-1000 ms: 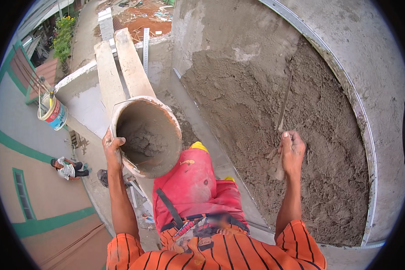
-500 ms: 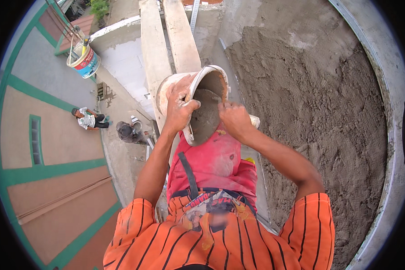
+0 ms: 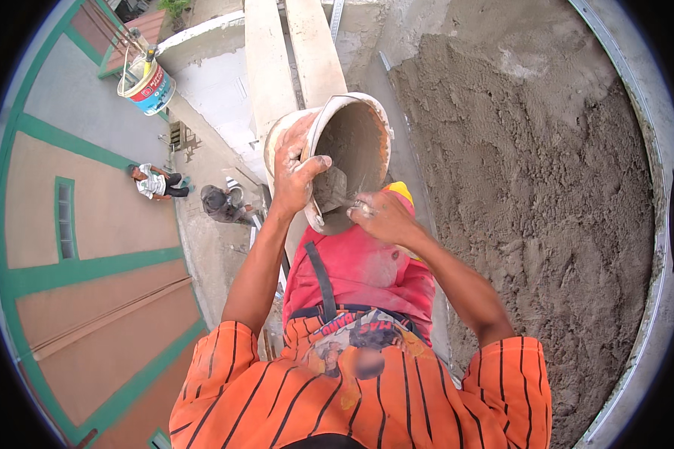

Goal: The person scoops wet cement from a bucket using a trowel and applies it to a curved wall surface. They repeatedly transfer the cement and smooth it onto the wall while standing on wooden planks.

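The left hand (image 3: 292, 168) grips the rim of a tilted bucket (image 3: 344, 150) at chest height; the right hand (image 3: 382, 215) closes on a trowel (image 3: 331, 188) inside it, beside the plastered wall (image 3: 532, 187).

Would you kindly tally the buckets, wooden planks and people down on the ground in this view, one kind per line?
Buckets: 2, the mortar-caked bucket gripped by the left hand with the right hand at its mouth, and the hanging paint bucket.
Wooden planks: 2, planks side by side.
People below: 2, people.
Total: 6.
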{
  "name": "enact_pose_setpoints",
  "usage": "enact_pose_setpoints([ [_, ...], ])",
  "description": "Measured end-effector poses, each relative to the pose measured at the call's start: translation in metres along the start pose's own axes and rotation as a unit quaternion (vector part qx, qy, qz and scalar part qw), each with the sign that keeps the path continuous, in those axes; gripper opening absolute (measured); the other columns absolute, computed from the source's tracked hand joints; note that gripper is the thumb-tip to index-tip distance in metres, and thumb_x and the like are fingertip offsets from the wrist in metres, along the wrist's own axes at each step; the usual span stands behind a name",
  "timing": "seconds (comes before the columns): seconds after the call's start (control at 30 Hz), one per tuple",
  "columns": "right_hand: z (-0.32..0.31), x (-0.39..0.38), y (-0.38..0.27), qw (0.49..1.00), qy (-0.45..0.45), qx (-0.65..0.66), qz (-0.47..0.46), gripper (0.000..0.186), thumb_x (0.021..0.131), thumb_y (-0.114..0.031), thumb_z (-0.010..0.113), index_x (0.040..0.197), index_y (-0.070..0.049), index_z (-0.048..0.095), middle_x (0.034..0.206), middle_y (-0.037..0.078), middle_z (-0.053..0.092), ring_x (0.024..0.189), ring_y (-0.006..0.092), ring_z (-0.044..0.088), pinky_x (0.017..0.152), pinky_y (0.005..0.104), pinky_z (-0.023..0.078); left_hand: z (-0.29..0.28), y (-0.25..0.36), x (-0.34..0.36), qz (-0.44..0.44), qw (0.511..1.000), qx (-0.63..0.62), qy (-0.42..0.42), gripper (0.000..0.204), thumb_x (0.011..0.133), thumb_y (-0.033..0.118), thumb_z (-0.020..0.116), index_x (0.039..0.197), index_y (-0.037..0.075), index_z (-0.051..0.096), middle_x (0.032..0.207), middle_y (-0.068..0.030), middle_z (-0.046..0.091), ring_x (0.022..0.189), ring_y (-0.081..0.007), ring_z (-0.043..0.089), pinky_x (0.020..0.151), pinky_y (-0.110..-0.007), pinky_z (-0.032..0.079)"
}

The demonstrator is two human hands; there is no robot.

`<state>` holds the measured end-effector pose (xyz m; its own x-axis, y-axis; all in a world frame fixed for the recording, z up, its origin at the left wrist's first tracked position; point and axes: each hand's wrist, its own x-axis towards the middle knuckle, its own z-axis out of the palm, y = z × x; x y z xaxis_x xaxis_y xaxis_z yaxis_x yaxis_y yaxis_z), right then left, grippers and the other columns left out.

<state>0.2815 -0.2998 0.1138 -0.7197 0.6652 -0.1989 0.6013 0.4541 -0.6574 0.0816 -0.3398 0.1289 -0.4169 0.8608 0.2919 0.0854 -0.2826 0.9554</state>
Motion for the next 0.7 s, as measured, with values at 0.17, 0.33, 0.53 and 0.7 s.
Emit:
enact_pose_setpoints([
  [0.17, -0.017, 0.002, 0.007, 0.998, 0.001, -0.004, 0.059, 0.033, 0.084, -0.029, 0.059, 0.086, 0.004, 0.062, 0.078, 0.027, 0.063, 0.08, 0.0439, 0.063, 0.073, 0.049, 0.048, -0.013, -0.01, 0.013, -0.003, 0.997, -0.066, 0.042, 0.065, 0.066, 0.022, 0.062, 0.126, -0.003, 0.06, 0.133, -0.0171, 0.055, 0.123, -0.0301, 0.049, 0.108, -0.038, 0.032],
  [0.33, -0.009, -0.004, 0.032, 0.999, 0.034, -0.02, 0.026, 0.032, 0.082, -0.031, 0.066, 0.087, 0.0, 0.064, 0.077, 0.024, 0.064, 0.078, 0.042, 0.063, 0.069, 0.0464, 0.048, -0.013, -0.018, 0.01, 0.004, 0.999, -0.014, 0.052, 0.067, 0.064, 0.019, 0.06, 0.127, -0.004, 0.058, 0.133, -0.0162, 0.055, 0.123, -0.0287, 0.048, 0.109, -0.037, 0.03],
  [0.53, -0.055, -0.017, 0.016, 0.998, 0.035, -0.009, 0.057, 0.033, 0.079, -0.031, 0.07, 0.09, -0.001, 0.066, 0.079, 0.022, 0.065, 0.078, 0.0412, 0.063, 0.069, 0.0447, 0.049, -0.018, -0.019, 0.014, 0.01, 0.997, -0.031, 0.071, 0.066, 0.064, 0.017, 0.059, 0.126, -0.004, 0.059, 0.128, -0.0167, 0.059, 0.119, -0.0295, 0.052, 0.107, -0.036, 0.033],
  [0.7, -0.105, -0.037, -0.014, 0.991, 0.055, -0.117, 0.029, 0.033, 0.077, -0.031, 0.07, 0.092, -0.002, 0.067, 0.081, 0.022, 0.066, 0.079, 0.0421, 0.063, 0.07, 0.0465, 0.049, -0.033, -0.024, 0.011, -0.03, 0.986, -0.139, 0.091, 0.066, 0.063, 0.009, 0.056, 0.127, -0.007, 0.057, 0.124, -0.0135, 0.06, 0.112, -0.0223, 0.056, 0.101, -0.03, 0.039],
])
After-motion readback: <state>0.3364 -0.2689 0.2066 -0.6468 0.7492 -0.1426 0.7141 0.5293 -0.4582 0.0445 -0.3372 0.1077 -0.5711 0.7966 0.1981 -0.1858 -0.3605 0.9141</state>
